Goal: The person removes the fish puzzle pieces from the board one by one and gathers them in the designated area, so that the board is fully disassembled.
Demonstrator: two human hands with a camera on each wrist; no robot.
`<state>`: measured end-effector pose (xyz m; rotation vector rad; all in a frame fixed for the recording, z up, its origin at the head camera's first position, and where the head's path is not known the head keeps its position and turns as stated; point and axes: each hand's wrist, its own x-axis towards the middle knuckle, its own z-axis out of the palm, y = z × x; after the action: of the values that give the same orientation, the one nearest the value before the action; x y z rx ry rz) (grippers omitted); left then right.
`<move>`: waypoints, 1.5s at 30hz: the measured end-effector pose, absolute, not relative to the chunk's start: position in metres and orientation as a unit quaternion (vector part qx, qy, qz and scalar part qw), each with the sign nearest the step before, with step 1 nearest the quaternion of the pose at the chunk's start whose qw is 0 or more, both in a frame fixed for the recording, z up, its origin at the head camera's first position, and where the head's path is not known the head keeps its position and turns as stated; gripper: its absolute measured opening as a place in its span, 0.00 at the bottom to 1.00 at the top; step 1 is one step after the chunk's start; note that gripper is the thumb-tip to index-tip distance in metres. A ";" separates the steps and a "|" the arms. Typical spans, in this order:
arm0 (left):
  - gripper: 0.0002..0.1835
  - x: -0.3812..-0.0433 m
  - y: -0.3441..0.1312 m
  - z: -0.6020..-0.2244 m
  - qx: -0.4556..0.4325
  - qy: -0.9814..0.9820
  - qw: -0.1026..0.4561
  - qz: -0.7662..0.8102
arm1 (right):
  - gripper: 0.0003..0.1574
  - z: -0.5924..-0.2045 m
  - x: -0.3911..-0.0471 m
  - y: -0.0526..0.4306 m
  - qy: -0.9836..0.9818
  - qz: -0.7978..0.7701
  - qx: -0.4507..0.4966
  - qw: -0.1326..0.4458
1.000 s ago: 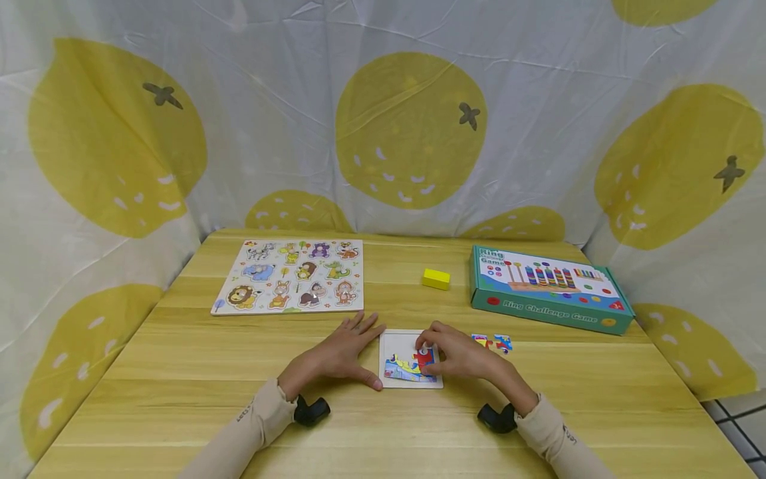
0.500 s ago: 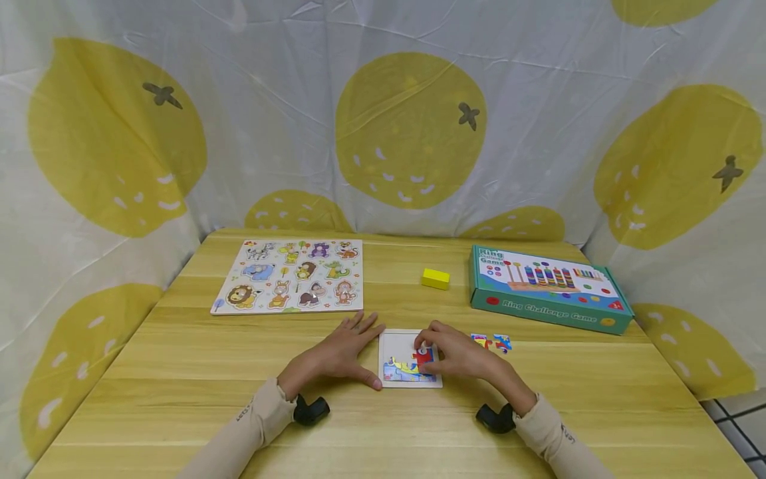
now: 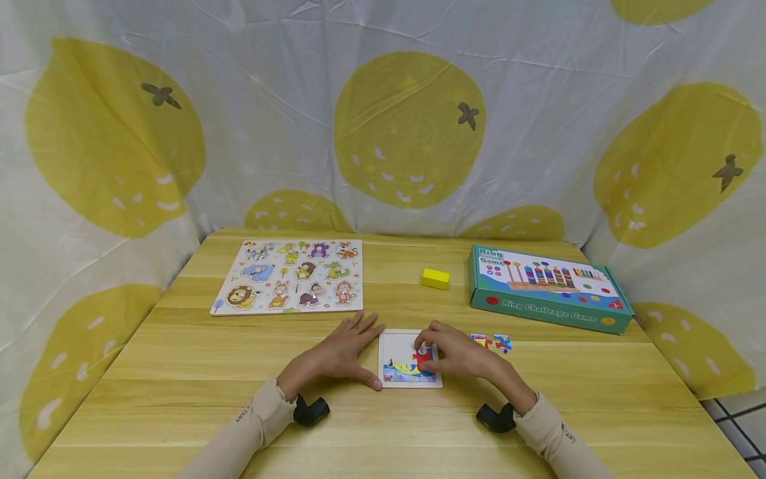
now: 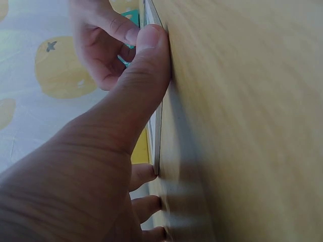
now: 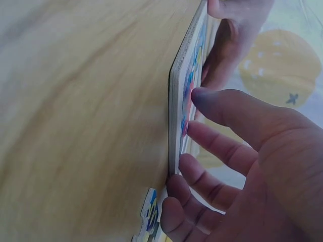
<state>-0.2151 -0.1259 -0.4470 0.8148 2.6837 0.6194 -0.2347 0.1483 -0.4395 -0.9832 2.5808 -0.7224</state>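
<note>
A small puzzle tray [image 3: 391,340] lies flat on the table, its lower strip filled with blue and yellow pieces [image 3: 397,374]. At its right side my right hand [image 3: 457,352] pinches a red puzzle piece [image 3: 421,356] with thumb and index finger, low over the tray. The right wrist view shows both fingertips on the piece and other fingers along the tray's edge. My left hand [image 3: 338,351] is spread, with thumb and index finger at the tray's left edge. Two loose puzzle pieces [image 3: 502,342] lie right of the tray, partly behind my right hand.
An animal peg puzzle board [image 3: 293,276] lies at the back left. A yellow block [image 3: 435,279] stands behind the tray. The green Ring Challenge Game box [image 3: 550,289] sits at the back right. A lemon-print curtain [image 3: 413,133] surrounds the table.
The blue pieces along the tray's bottom have gone from tilted to lying straight in line. The red piece has shifted slightly with my right fingers; my left hand keeps its place.
</note>
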 end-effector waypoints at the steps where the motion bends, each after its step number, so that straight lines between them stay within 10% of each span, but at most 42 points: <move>1: 0.59 -0.215 -0.126 -0.447 0.281 0.926 0.134 0.214 | 0.15 -0.439 -0.235 0.149 0.894 -0.252 -0.341 0.144; 45: 0.58 -0.215 -0.126 -0.447 0.283 0.924 0.131 0.220 | 0.21 -0.437 -0.241 0.158 0.862 -0.297 -0.368 0.185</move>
<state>-0.2148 -0.1264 -0.4466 0.8222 2.6846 0.6378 -0.2405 0.1583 -0.4368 -1.0372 2.4275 -0.8357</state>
